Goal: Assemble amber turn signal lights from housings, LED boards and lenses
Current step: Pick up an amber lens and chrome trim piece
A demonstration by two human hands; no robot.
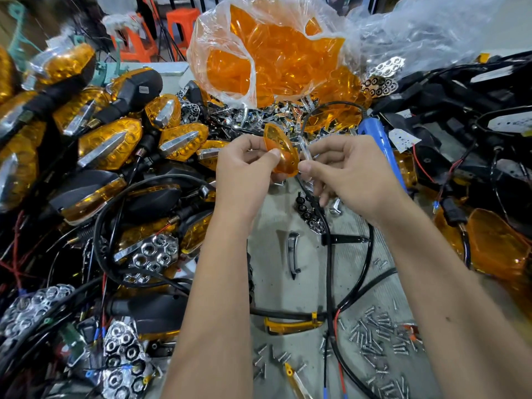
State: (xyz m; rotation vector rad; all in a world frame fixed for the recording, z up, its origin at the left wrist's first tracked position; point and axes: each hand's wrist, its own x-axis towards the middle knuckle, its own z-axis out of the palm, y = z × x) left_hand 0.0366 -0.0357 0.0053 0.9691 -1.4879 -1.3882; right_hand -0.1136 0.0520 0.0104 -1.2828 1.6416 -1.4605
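My left hand [244, 168] grips an amber lens [280, 149] above the middle of the table, thumb on its face. My right hand [342, 171] pinches a small chrome trim strip [305, 149] against the lens's right edge. A clear bag of amber lenses [276, 56] stands just behind them. Finished amber turn signals [110, 146] with black housings are heaped on the left. Chrome honeycomb reflectors [152, 251] lie among them. Black housings with wires [460, 110] are piled at the right.
Several loose screws [377, 332] are scattered on the grey table at the front right. A blue-handled tool [380, 142] lies right of my hands. A chrome trim piece [293, 251] and black cables [331, 254] cross the table's middle. Orange stools [178, 27] stand behind.
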